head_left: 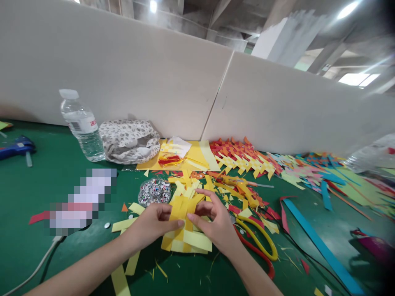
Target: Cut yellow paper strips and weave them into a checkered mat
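Between my hands is a partly woven piece of yellow paper strips (179,209), light and dark yellow crossing each other. My left hand (157,224) pinches its left side between thumb and fingers. On the right side, my right hand (212,220) grips a strip with thumb and curled fingers, the index finger reaching up. Loose pale yellow strips (123,225) lie beside my left wrist. Just beyond my left hand sits a round clear case of googly eyes (154,192). Scissors with red and yellow handles (262,238) lie right of my right hand.
A yellow glue gun (243,189) and paper scraps lie behind the scissors. Finished woven paper fish (243,158) are piled at the back. A water bottle (82,125) and a patterned cloth pouch (129,139) stand back left. A blue glue gun (18,149) lies far left, a blue strip (321,242) right.
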{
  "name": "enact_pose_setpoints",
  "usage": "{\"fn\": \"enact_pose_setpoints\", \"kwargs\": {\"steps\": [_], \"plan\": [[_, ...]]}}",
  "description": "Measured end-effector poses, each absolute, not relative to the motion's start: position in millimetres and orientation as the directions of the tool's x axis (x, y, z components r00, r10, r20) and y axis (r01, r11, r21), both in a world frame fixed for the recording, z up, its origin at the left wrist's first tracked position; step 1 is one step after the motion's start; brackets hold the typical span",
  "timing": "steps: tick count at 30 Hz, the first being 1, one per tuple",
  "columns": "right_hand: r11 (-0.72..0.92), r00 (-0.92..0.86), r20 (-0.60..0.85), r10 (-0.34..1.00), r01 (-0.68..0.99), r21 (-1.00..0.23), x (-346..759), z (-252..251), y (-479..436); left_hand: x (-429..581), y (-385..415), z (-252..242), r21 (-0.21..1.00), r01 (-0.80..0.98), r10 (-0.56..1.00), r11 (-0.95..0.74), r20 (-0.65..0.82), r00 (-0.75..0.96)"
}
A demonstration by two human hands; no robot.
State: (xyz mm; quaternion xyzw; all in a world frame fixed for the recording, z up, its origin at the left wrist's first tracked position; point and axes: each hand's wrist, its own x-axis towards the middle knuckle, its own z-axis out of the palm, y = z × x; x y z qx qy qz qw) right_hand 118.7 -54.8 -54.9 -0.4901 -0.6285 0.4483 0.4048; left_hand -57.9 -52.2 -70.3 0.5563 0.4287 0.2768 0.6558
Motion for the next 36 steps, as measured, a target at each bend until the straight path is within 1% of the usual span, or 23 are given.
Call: {"fn": "enact_pose_setpoints", "kwargs": {"steps": [3,6,10,13,18,24,30,33,36], "plan": [[0.126,-0.197,0.078,0.977,0.246,-0.961,116.2,-56.6,-56.1,-56.8,-52.0,-74.3,0.964,0.052,0.83,0.261,-0.251,0.498],[0.123,-0.204,0.075,0.976,0.235,-0.964,115.4,-56.7,-56.0,-55.7,-51.5,-78.4,0.965,0.041,0.846,0.257,-0.245,0.473],[0.1,-0.231,0.041,0.972,0.252,-0.963,119.4,-54.9,-54.1,-55.1,-51.3,-78.8,0.974,-0.036,0.878,0.225,-0.186,0.442],[0.114,-0.234,0.05,0.971,0.272,-0.956,121.9,-56.1,-53.4,-55.2,-51.5,-77.9,0.97,-0.069,0.894,0.235,-0.188,0.408],[0.117,-0.269,0.044,0.962,0.264,-0.957,121.5,-59.8,-53.9,-56.7,-51.7,-73.8,0.978,-0.01,0.921,0.209,-0.193,0.339],[0.1,-0.295,0.017,0.955,0.27,-0.958,122.5,-56.4,-53.7,-61.1,-49.4,-64.2,0.973,0.066,0.89,0.222,-0.23,0.394],[0.094,-0.333,0.007,0.943,0.246,-0.965,119.8,-56.4,-56.8,-59.8,-51.2,-71.6,0.978,0.114,0.903,0.175,-0.206,0.378],[0.122,-0.312,0.033,0.95,0.27,-0.955,120.1,-57.4,-56.1,-59.3,-51.6,-69.2,0.969,0.121,0.889,0.216,-0.247,0.385],[0.146,-0.264,0.071,0.962,0.276,-0.95,122.2,-57.8,-53.4,-59.6,-50.2,-61.3,0.959,0.056,0.863,0.278,-0.275,0.424]]}}
